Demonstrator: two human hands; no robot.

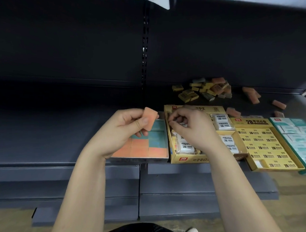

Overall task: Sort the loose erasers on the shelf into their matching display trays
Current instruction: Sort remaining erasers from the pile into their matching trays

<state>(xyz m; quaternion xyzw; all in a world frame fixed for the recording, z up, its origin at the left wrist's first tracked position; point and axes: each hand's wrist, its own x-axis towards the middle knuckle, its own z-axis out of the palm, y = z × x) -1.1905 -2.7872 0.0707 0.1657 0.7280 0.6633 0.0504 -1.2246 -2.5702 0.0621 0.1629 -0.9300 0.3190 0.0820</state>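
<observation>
Orange and flat, the eraser (pixel 149 120) is pinched between thumb and fingers of the left hand (pixel 125 130), raised just above the far edge of the orange-and-teal tray (pixel 140 158), which looks like its match. To place it well, I would lower it flat beside the orange ones already laid at the tray's near end, edges square to its neighbours, then let go. The right hand (pixel 188 128) hovers with fingers curled over the yellow tray of white erasers (pixel 190 160); whether it grips anything I cannot tell. Behind, the loose pile (pixel 207 90) and scattered orange pieces (pixel 251 94) lie on the shelf (pixel 264 110), so much sorting is left.
</observation>
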